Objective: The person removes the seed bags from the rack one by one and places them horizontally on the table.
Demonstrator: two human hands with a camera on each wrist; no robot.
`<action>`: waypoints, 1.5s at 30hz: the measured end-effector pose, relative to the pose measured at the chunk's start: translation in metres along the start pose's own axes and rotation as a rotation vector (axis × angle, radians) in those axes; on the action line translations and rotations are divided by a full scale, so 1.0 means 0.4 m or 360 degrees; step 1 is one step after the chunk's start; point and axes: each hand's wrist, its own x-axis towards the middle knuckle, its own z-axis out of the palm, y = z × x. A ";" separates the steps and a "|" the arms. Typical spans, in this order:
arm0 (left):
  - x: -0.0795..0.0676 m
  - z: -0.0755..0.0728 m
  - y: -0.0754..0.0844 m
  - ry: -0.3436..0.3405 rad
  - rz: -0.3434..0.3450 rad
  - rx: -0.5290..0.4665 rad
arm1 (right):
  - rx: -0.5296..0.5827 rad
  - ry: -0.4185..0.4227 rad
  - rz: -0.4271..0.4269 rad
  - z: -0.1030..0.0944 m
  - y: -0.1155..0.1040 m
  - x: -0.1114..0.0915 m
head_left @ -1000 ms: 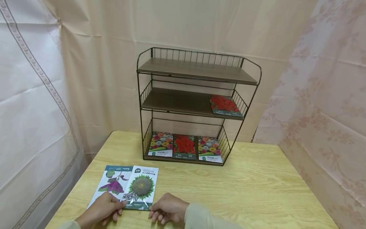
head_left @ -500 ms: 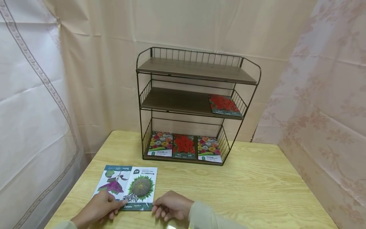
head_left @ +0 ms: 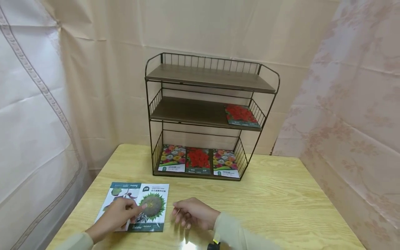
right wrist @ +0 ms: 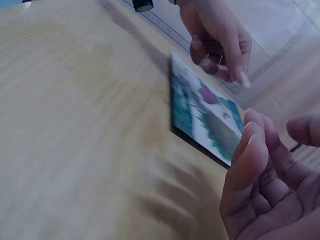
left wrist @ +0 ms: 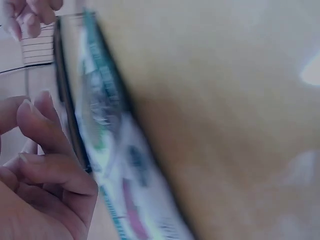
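Two seed packets lie side by side on the table's left front: one with a sunflower head (head_left: 157, 199) and, left of it, one with a purple flower (head_left: 117, 192). My left hand (head_left: 120, 212) hovers over them and covers part of both. Its fingers are loosely bent with nothing between them, as the left wrist view also shows. Just right of the sunflower packet my right hand (head_left: 197, 212) is held above the table, fingers loosely curled. In the right wrist view the right hand (right wrist: 275, 185) holds nothing.
A three-tier wire rack (head_left: 203, 79) stands at the back. Its middle shelf bears a red-flower packet (head_left: 241, 115). On the bottom shelf lie two mixed-flower packets (head_left: 172, 158) with a red-flower packet (head_left: 198, 160) between them. A small black object (head_left: 214, 246) shows at the front edge.
Both hands have come off the packets' lower edge. The left has risen over the packets, and the right has drawn away to the right. The packets lie nearly where they were.
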 end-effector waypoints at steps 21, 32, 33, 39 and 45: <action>0.106 0.051 0.139 0.0065 0.0137 -0.0370 | -0.0088 0.0178 -0.0202 -0.142 -0.094 -0.022; 0.138 0.076 0.214 0.0011 0.0339 -0.0392 | -0.0126 0.0227 -0.0245 -0.196 -0.146 -0.047; 0.142 0.077 0.221 0.0007 0.0363 -0.0401 | -0.0126 0.0235 -0.0258 -0.201 -0.150 -0.049; 0.160 0.077 0.261 0.0015 0.0466 -0.0453 | -0.0087 0.0264 -0.0305 -0.229 -0.166 -0.063; 0.182 0.080 0.302 -0.0030 0.0531 -0.0428 | -0.0043 0.0311 -0.0349 -0.262 -0.178 -0.079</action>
